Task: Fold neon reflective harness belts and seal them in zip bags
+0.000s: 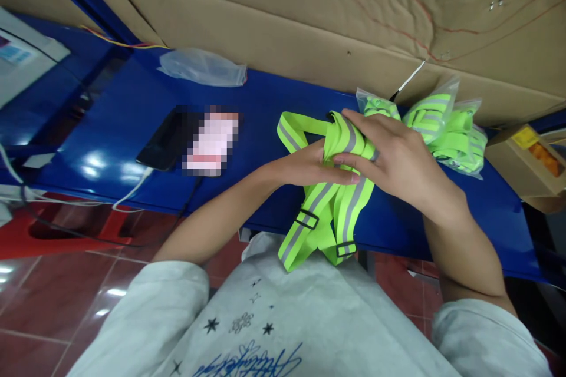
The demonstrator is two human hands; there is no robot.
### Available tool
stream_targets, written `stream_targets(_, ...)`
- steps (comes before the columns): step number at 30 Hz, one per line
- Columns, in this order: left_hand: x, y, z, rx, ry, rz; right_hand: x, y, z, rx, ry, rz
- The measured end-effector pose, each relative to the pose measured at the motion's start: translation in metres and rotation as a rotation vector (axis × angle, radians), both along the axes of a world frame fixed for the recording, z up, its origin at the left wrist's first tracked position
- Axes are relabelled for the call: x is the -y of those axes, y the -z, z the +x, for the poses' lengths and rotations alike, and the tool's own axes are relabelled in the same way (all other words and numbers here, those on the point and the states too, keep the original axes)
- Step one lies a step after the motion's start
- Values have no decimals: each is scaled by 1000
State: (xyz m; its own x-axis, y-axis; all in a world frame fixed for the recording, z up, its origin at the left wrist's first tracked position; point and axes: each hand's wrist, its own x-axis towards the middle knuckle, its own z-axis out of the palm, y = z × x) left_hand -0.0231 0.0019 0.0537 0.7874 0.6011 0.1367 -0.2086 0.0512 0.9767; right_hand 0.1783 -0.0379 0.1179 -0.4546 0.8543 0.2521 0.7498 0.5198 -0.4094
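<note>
A neon-green reflective strap vest (329, 206) with grey stripes and black buckles lies bunched on the blue table (132, 147), its ends hanging over the near edge. My left hand (305, 168) grips the bunched straps from the left. My right hand (389, 156) lies over the top of the bundle, fingers curled around it.
Several bagged green vests (446, 126) lie at the back right. A phone (186, 138) with a cable rests on the table to the left, and an empty clear plastic bag (203, 68) behind it. A cardboard wall (309, 17) backs the table. A cardboard box (526, 162) stands at right.
</note>
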Motion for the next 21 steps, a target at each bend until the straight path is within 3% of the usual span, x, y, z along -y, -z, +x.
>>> stream_targets(2,-1,-3,-1,-10,48,-116,-2,-4,-1,36,22,90)
stream_targets(4,0,-3,0,-44,179,-212,-2,-11,-1,48,63,167)
stream_targets(7,4,0,4,-111,238,-162,-3,-22,1,12,133,164)
stream_targets(10,6,6,7,-147,132,-17,-3,-29,6,-59,148,-5)
stream_targets(15,1,8,3,-156,220,60,-8,-27,12,-236,73,-363)
stream_targets(21,0,3,0,-140,261,107,-23,-9,14,-331,99,-504)
